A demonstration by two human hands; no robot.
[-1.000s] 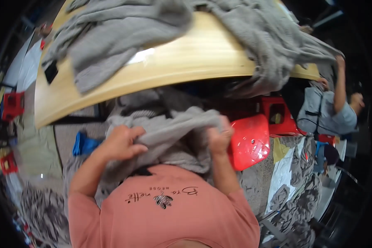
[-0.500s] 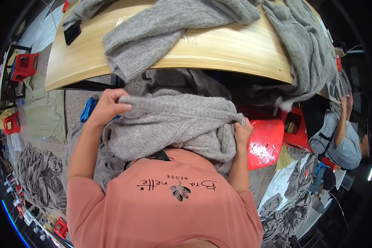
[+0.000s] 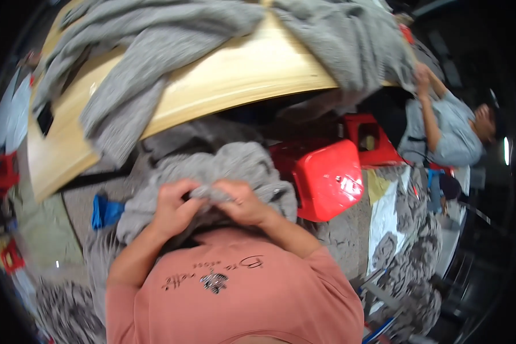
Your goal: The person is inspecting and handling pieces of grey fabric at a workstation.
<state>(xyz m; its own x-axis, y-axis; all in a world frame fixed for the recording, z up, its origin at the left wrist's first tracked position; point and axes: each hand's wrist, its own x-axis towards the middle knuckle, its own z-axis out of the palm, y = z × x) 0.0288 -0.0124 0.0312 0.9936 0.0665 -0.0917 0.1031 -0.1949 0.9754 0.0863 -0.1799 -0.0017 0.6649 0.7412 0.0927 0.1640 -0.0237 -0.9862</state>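
Observation:
A fuzzy grey knit garment (image 3: 241, 163) lies bunched in my lap, below the table's near edge. My left hand (image 3: 176, 205) pinches a gathered bit of it in front of my chest. Close beside it, my right hand (image 3: 242, 200) grips the same gathered part, thumbs facing each other. The picture is smeared by motion, so the exact edge between the fingers is hard to make out.
More grey knit pieces (image 3: 172, 63) drape over the wooden table (image 3: 252, 71), a black phone (image 3: 45, 118) at its left. Red stools (image 3: 330, 182) stand to my right, a blue bag (image 3: 105, 211) to my left. A co-worker (image 3: 444, 129) sits at far right; grey piles (image 3: 410, 252) lie lower right.
My hands have come together from the two ends of the stretched garment edge, which is now bunched between them. My view has turned, shifting the table leftward and tilting it.

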